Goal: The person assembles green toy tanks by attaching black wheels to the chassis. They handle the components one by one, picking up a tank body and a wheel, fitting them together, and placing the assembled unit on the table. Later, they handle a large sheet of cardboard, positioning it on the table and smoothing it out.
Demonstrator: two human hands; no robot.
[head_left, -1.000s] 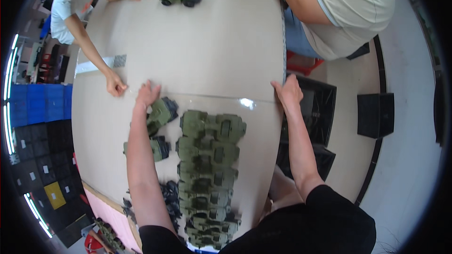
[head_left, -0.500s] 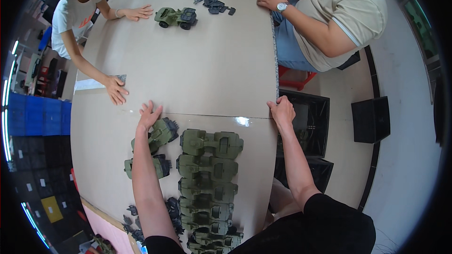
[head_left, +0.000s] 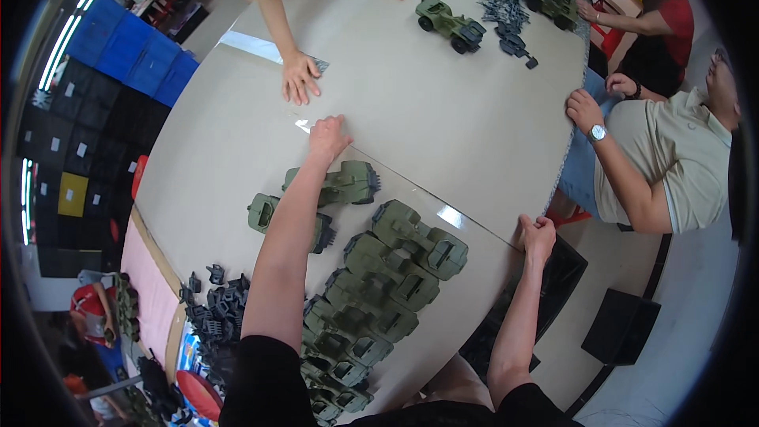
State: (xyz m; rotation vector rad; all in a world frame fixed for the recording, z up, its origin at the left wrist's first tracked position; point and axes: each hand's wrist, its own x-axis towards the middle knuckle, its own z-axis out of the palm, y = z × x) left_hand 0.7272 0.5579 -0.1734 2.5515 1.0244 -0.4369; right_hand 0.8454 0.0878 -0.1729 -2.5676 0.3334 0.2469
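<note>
- Head view, looking down: my left hand (head_left: pixel 328 139) is stretched out over the bench (head_left: pixel 443 126), fingers bent down onto the far edge of a clear sheet (head_left: pixel 411 190) that lies across the tan top. It grips that edge.
- My right hand (head_left: pixel 539 235) is clenched on the same sheet's edge at the bench rim, thumb on top.
- The sheet's edge runs in a line between my two hands, with a bright glint on it near the right one.
- Under my left forearm, two olive toy truck bodies (head_left: pixel 348 183) lie just beside each other on the bench.
- Closer to me, a row of olive truck shells (head_left: pixel 395 265) lies stacked one over another, running back toward my chest.
- To my left, a heap of dark grey plastic parts (head_left: pixel 217 316) sits near the bench edge.
- Another person's hand (head_left: pixel 299 77) rests flat on the bench just beyond my left one, apart from it.
- Far across, an assembled olive toy truck (head_left: pixel 451 24) stands near a scatter of grey bits (head_left: pixel 510 28).
- On my right, a seated person's hand with a wristwatch (head_left: pixel 583 109) holds the bench rim.
</note>
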